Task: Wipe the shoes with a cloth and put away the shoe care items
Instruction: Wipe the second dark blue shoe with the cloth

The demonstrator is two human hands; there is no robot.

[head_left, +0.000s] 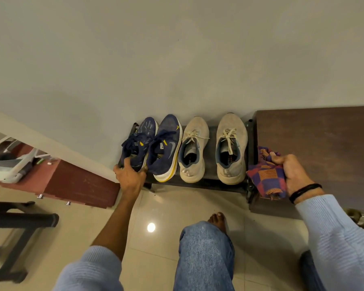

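Two pairs of shoes stand in a row on a low dark shoe rack (210, 181) against the wall. The navy pair is on the left: the left navy shoe (140, 141) and the right navy shoe (166, 148) with a yellow-and-white sole. The beige pair is to the right: one beige shoe (194, 150) and another beige shoe (231, 148). My left hand (130, 175) grips the heel of the left navy shoe. My right hand (290, 173) holds a bunched purple-and-orange checked cloth (267, 175) beside the rack's right end.
A dark brown wooden cabinet top (319, 148) adjoins the rack on the right. A reddish-brown ledge (76, 181) with a white object (11, 162) lies to the left. A black metal frame (19, 223) stands at lower left. My bare foot (218, 220) rests on the glossy tiles.
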